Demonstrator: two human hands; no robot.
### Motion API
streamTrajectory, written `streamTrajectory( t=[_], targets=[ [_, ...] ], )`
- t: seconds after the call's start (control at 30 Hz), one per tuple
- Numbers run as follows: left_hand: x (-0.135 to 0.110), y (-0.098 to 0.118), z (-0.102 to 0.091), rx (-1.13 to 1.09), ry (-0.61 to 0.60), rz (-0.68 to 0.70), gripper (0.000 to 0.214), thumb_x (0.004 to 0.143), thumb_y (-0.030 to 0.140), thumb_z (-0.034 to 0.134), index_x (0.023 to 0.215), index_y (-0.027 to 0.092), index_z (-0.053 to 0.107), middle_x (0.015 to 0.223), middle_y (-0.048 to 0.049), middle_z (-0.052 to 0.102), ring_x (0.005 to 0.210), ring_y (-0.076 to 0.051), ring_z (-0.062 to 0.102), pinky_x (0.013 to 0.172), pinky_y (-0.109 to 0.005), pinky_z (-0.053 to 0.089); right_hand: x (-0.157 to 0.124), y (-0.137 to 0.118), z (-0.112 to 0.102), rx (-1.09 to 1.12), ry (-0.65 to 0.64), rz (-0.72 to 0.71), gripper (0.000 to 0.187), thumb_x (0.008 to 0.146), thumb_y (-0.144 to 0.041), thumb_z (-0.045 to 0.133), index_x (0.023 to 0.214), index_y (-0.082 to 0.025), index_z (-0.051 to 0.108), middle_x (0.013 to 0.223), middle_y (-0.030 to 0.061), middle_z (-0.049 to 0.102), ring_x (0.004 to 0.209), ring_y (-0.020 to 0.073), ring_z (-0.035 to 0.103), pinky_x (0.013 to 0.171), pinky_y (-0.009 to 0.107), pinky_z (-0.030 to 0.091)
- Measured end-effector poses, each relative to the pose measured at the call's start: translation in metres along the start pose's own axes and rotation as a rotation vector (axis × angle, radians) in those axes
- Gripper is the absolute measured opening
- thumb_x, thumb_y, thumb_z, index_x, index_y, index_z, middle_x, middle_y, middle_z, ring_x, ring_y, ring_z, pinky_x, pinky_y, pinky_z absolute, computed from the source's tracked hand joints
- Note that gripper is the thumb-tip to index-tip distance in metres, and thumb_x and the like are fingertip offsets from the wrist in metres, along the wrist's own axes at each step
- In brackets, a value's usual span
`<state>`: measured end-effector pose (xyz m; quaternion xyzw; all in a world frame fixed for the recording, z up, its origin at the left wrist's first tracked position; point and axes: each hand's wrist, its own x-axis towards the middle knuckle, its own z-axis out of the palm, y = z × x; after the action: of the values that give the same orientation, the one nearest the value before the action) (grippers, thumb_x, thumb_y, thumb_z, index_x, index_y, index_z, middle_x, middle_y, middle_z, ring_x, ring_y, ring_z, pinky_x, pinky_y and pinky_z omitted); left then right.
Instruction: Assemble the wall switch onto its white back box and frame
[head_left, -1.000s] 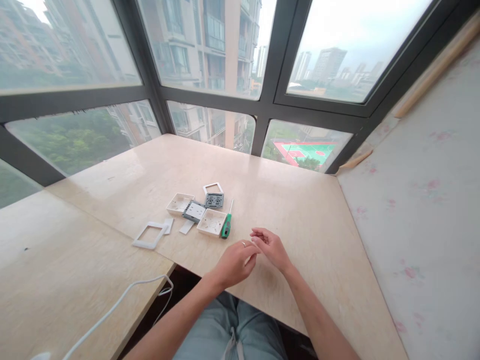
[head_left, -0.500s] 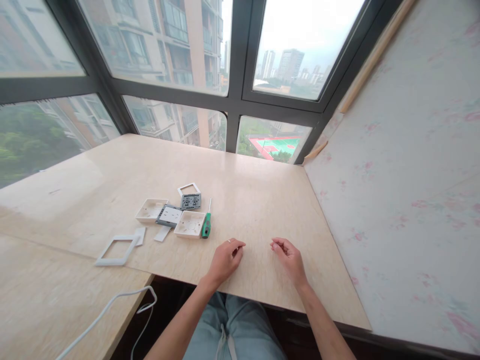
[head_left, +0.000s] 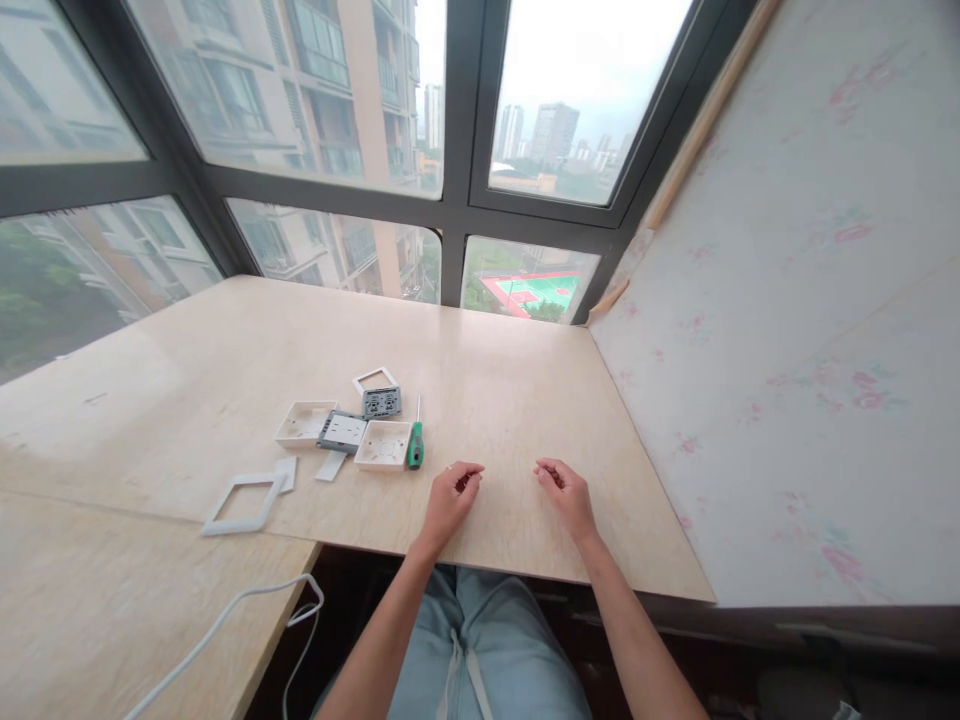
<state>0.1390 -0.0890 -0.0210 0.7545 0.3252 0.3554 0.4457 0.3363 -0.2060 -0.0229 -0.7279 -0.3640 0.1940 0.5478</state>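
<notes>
Left hand (head_left: pixel 450 497) and right hand (head_left: pixel 566 493) loosely curled, empty, resting on surface (head_left: pixel 525 400); green screwdriver (head_left: pixel 415 447) near left hand, at its 11 o'clock.

Left hand (head_left: pixel 450 498) and right hand (head_left: pixel 567 494), once touching, now lie apart.

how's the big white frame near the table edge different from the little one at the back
The big frame is clearly larger and lies out to the left, near the front edge of the table; the small frame lies farther back, tucked against the grey module. Both are white, hollow squares lying flat.
</notes>
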Motion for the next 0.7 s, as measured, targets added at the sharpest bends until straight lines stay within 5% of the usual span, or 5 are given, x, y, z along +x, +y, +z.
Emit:
streamTrajectory(
  t=[0.7],
  targets=[
    [0.0021,-0.0021,-0.0007,-0.016,-0.004,-0.023,0.022,0.085,0.031,0.054,0.091,0.019,0.072,0.084,-0.0047,0.074,0.075,-0.018,0.068,0.069,-0.029,0.054,0.0019,0.0019,-0.0012,0.095,0.041,0.016,0.025,0.081,-0.038,0.062,0.093,-0.019,0.072,0.088,0.0091,0.076,0.083,0.0238,0.071,0.077,0.037,0.056]
  ],
)
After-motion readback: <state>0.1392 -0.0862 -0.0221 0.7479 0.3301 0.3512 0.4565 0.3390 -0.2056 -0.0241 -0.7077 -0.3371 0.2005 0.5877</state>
